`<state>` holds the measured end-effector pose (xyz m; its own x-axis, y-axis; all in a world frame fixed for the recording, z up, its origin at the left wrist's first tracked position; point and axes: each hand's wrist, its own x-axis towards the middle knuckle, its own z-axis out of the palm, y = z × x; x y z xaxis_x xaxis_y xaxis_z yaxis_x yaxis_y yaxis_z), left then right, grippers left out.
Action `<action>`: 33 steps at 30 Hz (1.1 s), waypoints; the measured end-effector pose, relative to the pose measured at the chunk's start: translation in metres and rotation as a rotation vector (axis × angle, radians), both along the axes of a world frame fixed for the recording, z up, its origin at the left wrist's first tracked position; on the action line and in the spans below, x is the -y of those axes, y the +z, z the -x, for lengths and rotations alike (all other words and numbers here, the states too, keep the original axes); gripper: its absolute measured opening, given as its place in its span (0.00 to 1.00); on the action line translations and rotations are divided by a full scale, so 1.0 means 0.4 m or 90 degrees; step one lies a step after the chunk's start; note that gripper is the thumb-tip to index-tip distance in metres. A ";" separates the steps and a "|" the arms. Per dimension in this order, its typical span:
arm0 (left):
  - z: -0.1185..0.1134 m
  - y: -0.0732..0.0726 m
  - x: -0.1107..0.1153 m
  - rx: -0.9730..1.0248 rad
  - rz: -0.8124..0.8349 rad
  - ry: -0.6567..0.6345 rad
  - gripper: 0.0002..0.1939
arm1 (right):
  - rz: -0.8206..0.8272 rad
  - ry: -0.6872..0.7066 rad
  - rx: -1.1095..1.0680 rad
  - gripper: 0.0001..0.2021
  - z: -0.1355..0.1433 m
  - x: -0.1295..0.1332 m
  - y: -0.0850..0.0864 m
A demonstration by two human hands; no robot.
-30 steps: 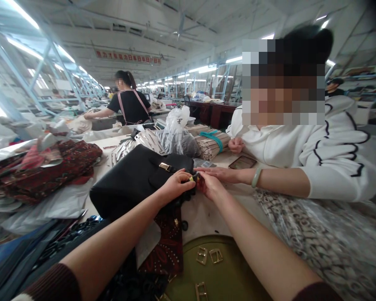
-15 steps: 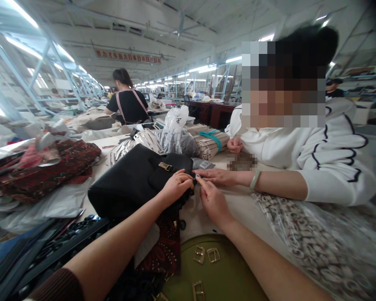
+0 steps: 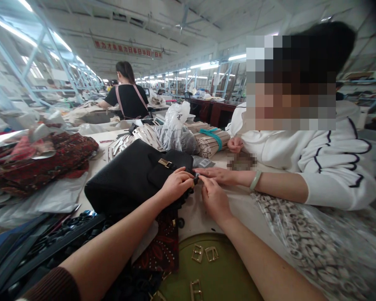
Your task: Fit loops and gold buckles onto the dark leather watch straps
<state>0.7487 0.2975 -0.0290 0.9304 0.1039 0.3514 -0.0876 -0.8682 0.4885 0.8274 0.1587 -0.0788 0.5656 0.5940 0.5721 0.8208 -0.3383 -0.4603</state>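
Note:
A black handbag (image 3: 119,179) with a gold clasp (image 3: 165,163) on its flap lies on the table. My left hand (image 3: 177,186) is closed at the bag's right edge, with a glint of gold metal beside its fingertips. Between my two hands a short black strap (image 3: 195,179) sticks out from the bag. My right hand (image 3: 216,200) is closed, its fingertips on that strap from the right. A co-worker's hand (image 3: 217,174) reaches in from the right, its fingers beside the same spot. The fingers partly hide what is held there.
Gold buckles (image 3: 212,253) lie on a green tray (image 3: 228,271) in front of me. Black straps (image 3: 34,246) are heaped at left, near patterned red fabric (image 3: 62,154). Bundled strips (image 3: 209,140) and a plastic bag (image 3: 178,125) stand behind; bagged beige loops (image 3: 310,238) lie right.
The view has shifted slightly. My hands stay at the bag's edge, with my right fingertips slightly changed in position. In the background, the person in black has turned the head away.

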 end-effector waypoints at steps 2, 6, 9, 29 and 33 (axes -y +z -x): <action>0.000 -0.001 -0.001 0.002 0.003 0.004 0.18 | 0.001 -0.008 -0.009 0.20 -0.007 -0.003 -0.012; 0.004 0.003 0.001 0.009 0.007 0.005 0.17 | -0.001 0.002 0.009 0.20 0.003 -0.003 -0.013; 0.007 0.007 0.001 0.017 0.008 0.006 0.18 | -0.005 0.003 0.035 0.18 0.017 -0.001 -0.002; 0.011 -0.004 0.000 0.045 0.005 0.011 0.17 | -0.038 0.029 0.069 0.18 0.027 0.002 0.003; 0.006 -0.012 -0.002 0.045 0.000 0.002 0.16 | -0.002 0.005 0.027 0.20 0.013 -0.004 -0.011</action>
